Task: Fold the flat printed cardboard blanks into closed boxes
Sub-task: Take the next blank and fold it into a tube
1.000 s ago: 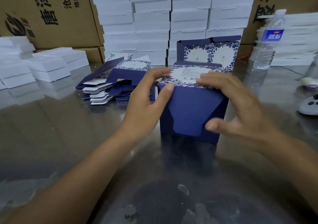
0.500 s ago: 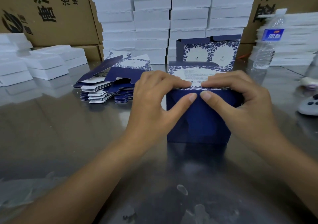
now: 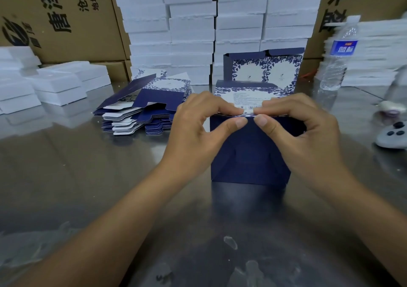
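A dark blue box [image 3: 248, 156] with a white, floral-printed top panel stands on the table [image 3: 88, 176] in front of me. My left hand [image 3: 198, 130] and my right hand [image 3: 301, 132] both pinch its near top edge, fingers on the printed panel and thumbs on the blue front flap, fingertips almost meeting at the middle. Behind it stands another folded box [image 3: 264, 68] with its lid flaps up. A pile of flat blue-and-white blanks [image 3: 143, 108] lies to the left of my left hand.
White foam trays [image 3: 191, 29] are stacked high at the back, with lower piles at left [image 3: 57, 84] and right. Brown cartons [image 3: 59, 18] stand behind. A water bottle [image 3: 339, 53] and a grey controller [image 3: 392, 134] sit at right.
The blue front flap, hanging loose a second ago, is now folded flat against the box. Both hands moved inward along the top edge until thumbs and fingertips nearly touch.
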Demonstrator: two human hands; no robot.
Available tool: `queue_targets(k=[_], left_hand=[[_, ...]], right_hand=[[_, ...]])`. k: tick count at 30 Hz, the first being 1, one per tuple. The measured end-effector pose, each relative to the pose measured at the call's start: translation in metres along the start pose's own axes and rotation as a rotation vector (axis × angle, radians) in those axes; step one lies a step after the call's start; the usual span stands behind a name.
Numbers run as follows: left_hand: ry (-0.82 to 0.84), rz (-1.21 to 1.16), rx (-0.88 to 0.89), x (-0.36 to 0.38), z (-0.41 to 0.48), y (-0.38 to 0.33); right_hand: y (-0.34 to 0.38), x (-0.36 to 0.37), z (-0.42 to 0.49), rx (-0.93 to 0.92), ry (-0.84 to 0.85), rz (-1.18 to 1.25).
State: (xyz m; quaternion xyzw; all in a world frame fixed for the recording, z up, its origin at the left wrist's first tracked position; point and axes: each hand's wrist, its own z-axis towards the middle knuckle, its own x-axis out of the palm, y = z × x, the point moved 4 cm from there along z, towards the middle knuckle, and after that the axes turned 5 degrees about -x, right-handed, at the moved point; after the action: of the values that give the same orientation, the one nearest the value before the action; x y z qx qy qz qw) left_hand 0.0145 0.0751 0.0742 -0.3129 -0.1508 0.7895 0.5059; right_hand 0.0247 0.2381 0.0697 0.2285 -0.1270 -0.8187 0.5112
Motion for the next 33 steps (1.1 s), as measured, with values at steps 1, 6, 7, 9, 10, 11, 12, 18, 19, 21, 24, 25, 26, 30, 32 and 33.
queue_targets(k=[1,6,7,9,10,11,12,18,19,21,24,25,26,30,32,33], left_hand=[[0.003,0.001,0.001,0.000,0.000,0.000],[-0.001,0.003,0.016,-0.001,0.000,0.001],[-0.005,0.007,0.020,0.000,-0.001,0.001],[-0.011,0.017,0.026,0.000,-0.001,0.001],[-0.011,0.020,0.026,0.000,-0.002,0.001],[-0.008,0.021,0.026,0.000,-0.002,0.002],[-0.004,0.020,0.026,0.000,-0.001,0.002],[0.017,-0.019,0.015,-0.004,-0.001,0.006],[0.022,-0.049,-0.008,-0.005,-0.001,0.008],[0.034,-0.104,-0.059,-0.008,0.000,0.012],[0.038,-0.130,-0.086,-0.009,0.002,0.015],[0.040,-0.136,-0.089,-0.008,0.002,0.015],[0.042,-0.140,-0.089,-0.008,0.003,0.015],[0.052,-0.159,-0.101,-0.009,0.002,0.016],[0.057,-0.173,-0.108,-0.010,0.002,0.017],[0.060,-0.189,-0.114,-0.010,0.001,0.018]], right_hand=[[0.000,-0.002,0.001,0.004,0.007,0.013],[-0.003,-0.006,0.003,0.043,0.028,0.042],[-0.003,-0.006,0.003,0.044,0.033,0.042],[-0.003,-0.005,0.004,0.044,0.038,0.044],[-0.003,-0.005,0.004,0.042,0.039,0.045],[-0.003,-0.005,0.004,0.039,0.040,0.044],[-0.003,-0.005,0.005,0.035,0.042,0.041],[-0.006,-0.011,0.004,0.046,0.008,0.061],[-0.007,-0.012,0.004,0.047,-0.015,0.057],[-0.008,-0.013,0.003,0.037,-0.052,0.036],[-0.009,-0.012,0.003,0.010,-0.060,0.010],[-0.010,-0.011,0.004,0.005,-0.059,0.010],[-0.010,-0.011,0.004,0.001,-0.058,0.011],[-0.015,-0.013,0.005,0.007,-0.040,0.057],[-0.021,-0.015,0.005,0.052,-0.042,0.097],[-0.024,-0.016,0.005,0.081,-0.044,0.116]])
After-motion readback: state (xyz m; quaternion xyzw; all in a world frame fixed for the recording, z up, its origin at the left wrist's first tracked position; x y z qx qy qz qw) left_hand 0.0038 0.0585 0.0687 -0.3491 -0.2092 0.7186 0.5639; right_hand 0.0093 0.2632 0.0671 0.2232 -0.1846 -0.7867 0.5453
